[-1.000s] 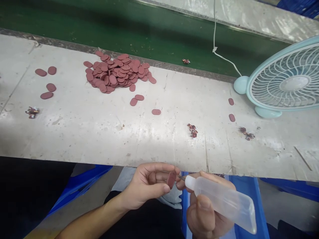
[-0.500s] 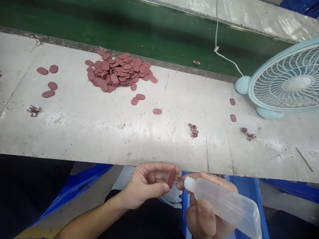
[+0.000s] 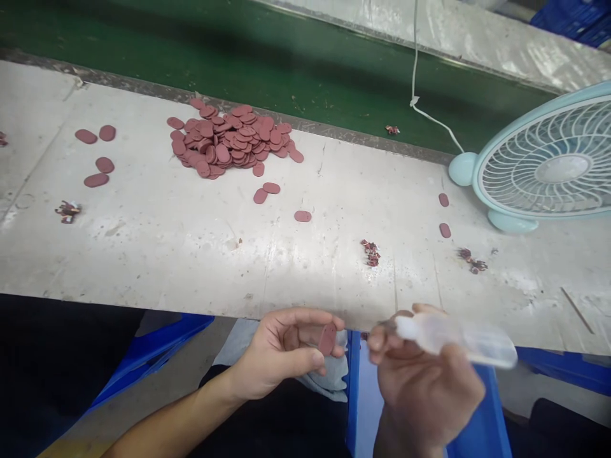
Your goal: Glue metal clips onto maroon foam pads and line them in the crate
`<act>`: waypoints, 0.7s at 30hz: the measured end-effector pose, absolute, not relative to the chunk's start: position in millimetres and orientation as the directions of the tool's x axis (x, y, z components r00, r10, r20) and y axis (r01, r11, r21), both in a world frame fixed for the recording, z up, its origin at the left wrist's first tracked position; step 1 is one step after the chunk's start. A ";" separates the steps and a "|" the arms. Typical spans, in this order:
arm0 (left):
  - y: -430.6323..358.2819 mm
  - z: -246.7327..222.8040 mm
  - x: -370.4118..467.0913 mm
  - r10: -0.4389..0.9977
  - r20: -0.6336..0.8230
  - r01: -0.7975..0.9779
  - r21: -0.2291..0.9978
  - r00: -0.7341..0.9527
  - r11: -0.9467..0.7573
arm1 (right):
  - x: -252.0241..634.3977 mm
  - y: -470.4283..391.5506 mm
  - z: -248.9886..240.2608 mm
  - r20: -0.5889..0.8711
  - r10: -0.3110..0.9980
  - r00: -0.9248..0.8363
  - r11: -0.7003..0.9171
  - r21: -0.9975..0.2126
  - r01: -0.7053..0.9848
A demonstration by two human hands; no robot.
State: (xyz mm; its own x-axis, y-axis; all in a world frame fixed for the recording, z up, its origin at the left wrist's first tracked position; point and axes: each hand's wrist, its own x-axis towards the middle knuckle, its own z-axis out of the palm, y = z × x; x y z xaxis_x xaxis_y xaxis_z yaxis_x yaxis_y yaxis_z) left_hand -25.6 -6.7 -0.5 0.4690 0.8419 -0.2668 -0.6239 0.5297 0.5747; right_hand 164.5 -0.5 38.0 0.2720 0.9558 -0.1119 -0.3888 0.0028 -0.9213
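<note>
My left hand [image 3: 284,350] is closed on a reddish-brown oval disc [image 3: 328,339], pinched on edge between thumb and fingertips just off the table's front edge. To its right, my right hand [image 3: 424,388] grips a translucent squeeze bottle [image 3: 458,337] with a white cap, tilted so that its nozzle points left. This hand and the bottle are smeared by motion. Something small and dark shows at the right fingertips, too blurred to name. Bottle and disc are apart. A large heap of similar oval discs [image 3: 233,140] lies at the back of the table, with several loose ones around it.
A light blue fan [image 3: 548,165] stands at the right on the white table [image 3: 191,254]. Small clusters of dark red bits [image 3: 371,252] lie about. Behind runs a green conveyor belt [image 3: 334,95] carrying one small cluster. Blue bins [image 3: 491,407] sit below the table edge.
My right hand has drawn the bottle away from the disc, to the right, and tipped it flatter. My left hand keeps the disc nearly still. The cluster on the belt has shifted right.
</note>
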 end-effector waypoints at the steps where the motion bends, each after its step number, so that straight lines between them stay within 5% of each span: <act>1: -6.2 -0.6 -26.5 0.845 -0.266 -0.631 0.570 0.465 0.527 | 180.1 8.0 34.4 -0.216 0.951 0.222 -0.049 -0.812 -0.582; 3: -4.8 -0.8 -28.3 0.855 -0.262 -0.646 0.566 0.448 0.512 | 215.1 25.5 20.0 -0.345 0.938 -0.017 -0.165 -0.404 -0.900; 5: -2.7 -0.4 -30.1 0.864 -0.272 -0.648 0.575 0.425 0.499 | 248.2 42.1 1.4 -0.303 0.913 -0.274 -0.269 0.057 -0.961; 7: -0.2 0.8 -32.3 0.873 -0.286 -0.651 0.584 0.394 0.485 | 272.2 54.7 -12.8 -0.246 0.908 -0.338 -0.302 0.174 -0.937; 12: 6.6 6.8 -41.7 0.878 -0.382 -0.653 0.592 0.290 0.473 | 268.5 51.4 -3.9 -0.168 0.954 -0.248 -0.238 0.079 -0.968; 14: 9.4 10.1 -45.9 0.861 -0.461 -0.656 0.586 0.214 0.476 | 243.7 46.0 10.9 -0.155 0.981 -0.120 -0.160 -0.282 -0.946; 16: 13.1 12.8 -49.5 0.839 -0.528 -0.665 0.581 0.131 0.469 | 213.7 54.7 24.0 -0.124 0.992 0.015 -0.088 -0.782 -0.617; 17: 15.5 13.7 -51.1 0.831 -0.548 -0.667 0.584 0.096 0.463 | 199.1 67.8 29.0 -0.098 0.994 0.056 -0.069 -0.919 -0.387; 21: 27.3 13.8 -58.5 0.845 -0.535 -0.640 0.651 -0.004 0.409 | 158.9 179.4 43.9 0.019 0.992 0.128 0.001 -0.991 0.136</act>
State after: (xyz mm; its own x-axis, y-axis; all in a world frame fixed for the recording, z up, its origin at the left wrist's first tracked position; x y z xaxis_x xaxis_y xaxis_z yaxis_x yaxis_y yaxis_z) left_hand -58.5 27.3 13.8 -0.0044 0.8451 -0.5346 -0.6398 0.4085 0.6510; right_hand 158.9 179.4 43.9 0.1281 0.9916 0.0187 0.1357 0.0011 -0.9908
